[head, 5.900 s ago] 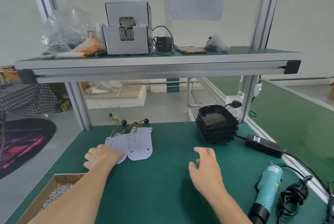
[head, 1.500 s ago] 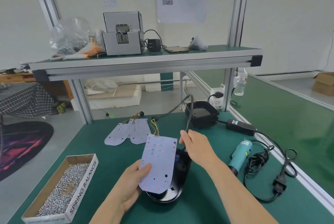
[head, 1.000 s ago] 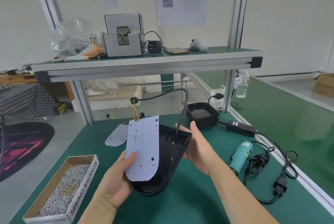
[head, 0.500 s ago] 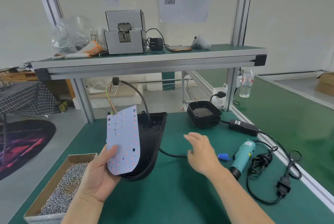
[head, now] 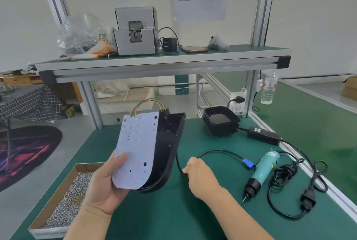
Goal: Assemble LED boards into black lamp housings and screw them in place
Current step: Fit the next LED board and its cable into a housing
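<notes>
The left hand (head: 104,187) grips the LED board (head: 138,148) against the tilted black housing's (head: 170,143) open face while the right hand (head: 201,174) curls round the cable (head: 218,151) just beside the housing, so the fitting step seems underway, and next the slack likely needs drawing through before the board seats flat.

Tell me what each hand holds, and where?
Left hand holds LED board and black lamp housing by their rounded lower ends; right hand grips the black cable.

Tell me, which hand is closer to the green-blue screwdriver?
Right. The right hand grips the black cable, a little left of the screwdriver. The left hand sits farther left, holding the white board and black case.
</notes>
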Motion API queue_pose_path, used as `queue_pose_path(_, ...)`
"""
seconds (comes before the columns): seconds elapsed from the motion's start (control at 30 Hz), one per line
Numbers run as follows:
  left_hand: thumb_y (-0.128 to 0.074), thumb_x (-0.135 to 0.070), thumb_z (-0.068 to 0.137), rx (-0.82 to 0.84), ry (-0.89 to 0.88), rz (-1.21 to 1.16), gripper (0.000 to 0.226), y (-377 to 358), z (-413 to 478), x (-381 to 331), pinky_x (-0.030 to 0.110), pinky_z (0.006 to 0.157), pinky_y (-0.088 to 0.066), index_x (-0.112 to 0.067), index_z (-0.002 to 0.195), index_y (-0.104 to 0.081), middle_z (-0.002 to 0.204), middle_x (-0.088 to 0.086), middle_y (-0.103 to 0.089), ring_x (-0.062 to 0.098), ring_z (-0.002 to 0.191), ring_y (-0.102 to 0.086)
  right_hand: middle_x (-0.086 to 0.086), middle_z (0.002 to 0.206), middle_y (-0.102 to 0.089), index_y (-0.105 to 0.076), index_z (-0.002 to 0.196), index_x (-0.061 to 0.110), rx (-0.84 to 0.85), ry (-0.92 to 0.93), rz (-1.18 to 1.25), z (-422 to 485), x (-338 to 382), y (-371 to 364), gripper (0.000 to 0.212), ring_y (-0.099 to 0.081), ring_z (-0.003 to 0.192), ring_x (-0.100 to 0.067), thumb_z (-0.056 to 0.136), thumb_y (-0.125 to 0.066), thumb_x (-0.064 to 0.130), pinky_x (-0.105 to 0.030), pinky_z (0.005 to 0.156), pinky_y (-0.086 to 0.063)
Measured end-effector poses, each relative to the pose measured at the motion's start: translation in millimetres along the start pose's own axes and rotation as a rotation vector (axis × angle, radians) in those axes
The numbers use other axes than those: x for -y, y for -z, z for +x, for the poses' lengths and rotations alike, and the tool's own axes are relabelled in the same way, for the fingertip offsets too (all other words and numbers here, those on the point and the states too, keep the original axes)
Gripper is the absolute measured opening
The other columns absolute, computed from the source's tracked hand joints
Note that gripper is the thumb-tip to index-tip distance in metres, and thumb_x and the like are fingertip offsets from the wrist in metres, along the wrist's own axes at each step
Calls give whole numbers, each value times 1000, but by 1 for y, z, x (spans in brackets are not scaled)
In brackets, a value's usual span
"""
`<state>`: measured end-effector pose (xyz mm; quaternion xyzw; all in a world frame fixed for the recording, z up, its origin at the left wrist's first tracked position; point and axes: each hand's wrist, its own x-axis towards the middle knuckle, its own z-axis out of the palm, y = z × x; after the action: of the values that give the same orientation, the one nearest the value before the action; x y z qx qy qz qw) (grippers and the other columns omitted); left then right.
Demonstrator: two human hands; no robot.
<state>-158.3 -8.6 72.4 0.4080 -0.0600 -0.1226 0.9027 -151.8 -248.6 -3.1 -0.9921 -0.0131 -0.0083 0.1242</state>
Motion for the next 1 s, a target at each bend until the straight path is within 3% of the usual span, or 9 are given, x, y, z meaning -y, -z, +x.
queue_pose_path(0.07, -50, -13, 84, 5, 22, 38, 40, 3, 0, 0, 38, 74, -61, -18, 114, -76, 122, 9, -72, 25, 102, -73, -5, 128, -53, -62, 133, 17, 29, -52, 199, 1, -1, 7, 52, -54, 114, -25, 92, -40, -8, -28, 87, -45)
queue_pose_path(0.13, -51, -12, 84, 0, 56, 73, 40, 8, -2, 2, 39, 72, -61, -17, 115, -76, 122, 12, -71, 27, 100, -74, -5, 129, -65, -73, 113, 19, -128, -118, 580, 2, 1, 36, 45, -63, 109, -21, 93, -42, -7, -26, 91, -50)
queue_pose_path(0.2, -52, -11, 83, -2, 93, 113, 40, 13, -3, 5, 40, 72, -61, -15, 115, -75, 122, 14, -71, 29, 98, -74, -6, 120, -72, -74, 96, 23, -341, -115, 1080, -1, 4, 79, 40, -66, 85, -7, 92, -49, -7, -20, 71, -51)
queue_pose_path(0.27, -53, -8, 83, 7, 120, 153, 38, 18, -5, 8, 41, 73, -62, -12, 113, -75, 121, 17, -71, 30, 98, -74, 1, 117, -71, -75, 108, 27, -447, 61, 1242, -9, 3, 122, 30, -60, 78, 6, 91, -59, 7, -9, 66, -44)
queue_pose_path(0.37, -53, -6, 83, 17, 142, 207, 37, 20, -6, 13, 42, 76, -62, -7, 112, -74, 122, 22, -69, 33, 97, -73, 14, 108, -65, -70, 122, 35, -294, 278, 856, -16, 10, 170, 35, -50, 76, 4, 87, -69, 33, -9, 73, -39)
queue_pose_path(0.47, -51, -7, 83, 28, 141, 223, 37, 18, -7, 15, 42, 74, -62, -7, 112, -75, 119, 21, -70, 33, 95, -74, 14, 87, -64, -74, 119, 24, -207, 333, 512, -10, 21, 187, 27, -52, 67, 4, 92, -72, 23, -8, 70, -39)
queue_pose_path(0.7, -51, -15, 82, 0, 53, 199, 35, 7, -8, 8, 40, 68, -62, -16, 104, -79, 113, 13, -74, 29, 90, -75, 7, 84, -74, -77, 91, 20, -113, 304, 433, -17, 21, 172, 11, -66, 75, -5, 82, -81, 22, -23, 74, -54)
queue_pose_path(0.87, -52, -15, 81, 2, 47, 230, 35, 1, -9, 8, 39, 65, -62, -16, 102, -79, 109, 13, -75, 28, 87, -75, 2, 83, -52, -54, 75, 16, -210, 344, 64, -16, 29, 155, 23, -57, 85, -24, 88, -73, 24, -38, 76, -45)
queue_pose_path(1.0, -54, -13, 77, 1, 61, 266, 33, 1, -12, 9, 39, 61, -62, -7, 99, -78, 103, 18, -75, 32, 80, -75, 0, 102, -52, -67, 84, 11, -359, 412, -39, -13, 27, 143, 18, -42, 103, -23, 90, -72, 28, -37, 87, -39)
